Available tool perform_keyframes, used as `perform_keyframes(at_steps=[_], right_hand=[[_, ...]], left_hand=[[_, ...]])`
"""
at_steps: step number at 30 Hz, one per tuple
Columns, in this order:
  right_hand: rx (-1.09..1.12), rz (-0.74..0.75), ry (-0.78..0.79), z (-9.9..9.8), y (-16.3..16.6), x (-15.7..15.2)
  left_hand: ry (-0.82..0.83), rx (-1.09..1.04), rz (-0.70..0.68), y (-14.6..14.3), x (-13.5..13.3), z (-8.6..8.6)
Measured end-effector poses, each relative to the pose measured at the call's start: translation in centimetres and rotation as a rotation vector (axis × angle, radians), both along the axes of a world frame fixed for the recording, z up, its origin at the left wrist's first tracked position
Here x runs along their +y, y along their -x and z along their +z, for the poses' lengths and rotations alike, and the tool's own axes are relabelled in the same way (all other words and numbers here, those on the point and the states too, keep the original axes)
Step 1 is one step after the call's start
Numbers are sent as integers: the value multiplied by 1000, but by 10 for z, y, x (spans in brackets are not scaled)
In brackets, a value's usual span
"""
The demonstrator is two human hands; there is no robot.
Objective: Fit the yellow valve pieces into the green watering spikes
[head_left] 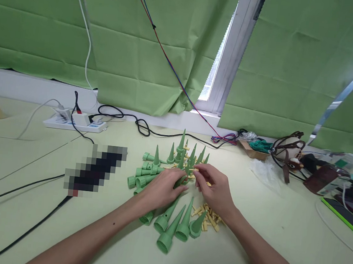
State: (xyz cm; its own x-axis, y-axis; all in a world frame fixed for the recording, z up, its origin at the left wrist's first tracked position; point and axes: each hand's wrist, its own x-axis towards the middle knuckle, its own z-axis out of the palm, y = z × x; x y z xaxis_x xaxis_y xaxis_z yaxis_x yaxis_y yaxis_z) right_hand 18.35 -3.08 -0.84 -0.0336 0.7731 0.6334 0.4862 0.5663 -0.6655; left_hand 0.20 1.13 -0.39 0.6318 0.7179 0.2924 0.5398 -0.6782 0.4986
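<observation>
My left hand (166, 187) is closed around a green plastic spike (180, 181), mostly hidden by the fingers. Close beside it, my right hand (216, 188) pinches a small yellow plastic piece (193, 170) between thumb and fingers. Under my right wrist lies a pile of small yellow T-shaped pieces (207, 217). Several hollow green spikes lie on their sides in front, one of them (167, 236) nearest to me. More lie to the left of my left hand, including one spike (131, 181). Behind the hands other spikes stand point up, such as a tall one (182, 141).
A pale table (245, 257) carries everything. Left of the spikes is a pixelated dark object (96, 172) with a black cable. A white power strip (74, 124) sits at the back. On the right are a clear plastic bag (265, 175), a cardboard box (252, 150) and a green-edged phone (345, 219).
</observation>
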Motion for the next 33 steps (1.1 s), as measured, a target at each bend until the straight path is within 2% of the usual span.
perform_keyframes(at_steps=[11,21,33], right_hand=[[-5,2,-8,-1,0,1],[-20,-2,-35,-1,0,2],[-13,-10,-68,0,-1,1]], left_hand=[[22,61,-16,0,1,2],[-2,29,-42,-1,3,-1],[42,-234,10,-3,-4,10]])
